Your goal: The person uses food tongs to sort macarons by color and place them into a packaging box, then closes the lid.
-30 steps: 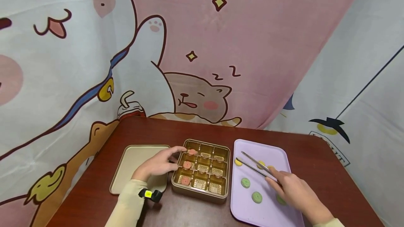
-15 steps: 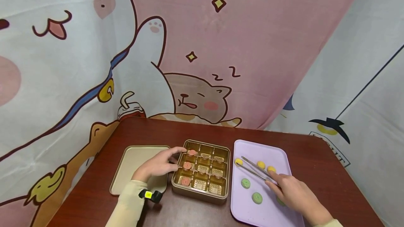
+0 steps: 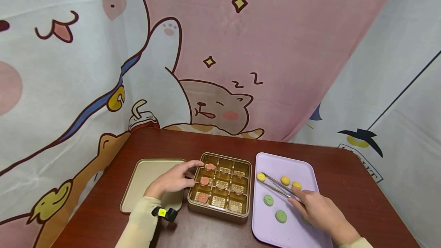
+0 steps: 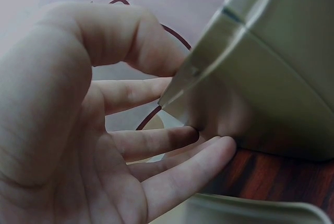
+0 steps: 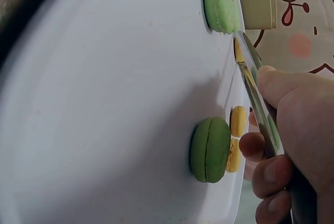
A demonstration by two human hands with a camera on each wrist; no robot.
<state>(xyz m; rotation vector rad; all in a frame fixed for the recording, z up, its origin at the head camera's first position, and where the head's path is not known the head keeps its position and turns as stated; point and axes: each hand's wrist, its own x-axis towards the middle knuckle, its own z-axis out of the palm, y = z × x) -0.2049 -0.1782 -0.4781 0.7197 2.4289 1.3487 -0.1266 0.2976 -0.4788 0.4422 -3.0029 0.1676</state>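
My right hand (image 3: 320,211) holds metal tongs (image 3: 275,189) over the lilac tray (image 3: 267,227). The tong tips stand on either side of a yellow macaron (image 3: 261,177) at the tray's left edge; the right wrist view shows this macaron (image 5: 238,50) partly hidden behind them. With fairly straight fingers, my left hand (image 3: 172,180) touches the left side of a gold tin (image 3: 218,212) divided into compartments. Pink macarons (image 3: 204,181) sit in its left column. In the left wrist view, fingertips (image 4: 222,148) meet the outer wall of the tin (image 4: 282,98).
Two more yellow macarons (image 3: 285,180) lie farther right on the tray. Green macarons (image 3: 280,216) lie nearer, one mostly hidden by my right hand. Left of the tin is a flat gold lid (image 3: 148,175), partly under my left forearm. A printed curtain (image 3: 275,49) hangs behind the table.
The tongs have shifted slightly and lowered; their tips now stand around the left yellow macaron. My left hand and the tin stay in place.
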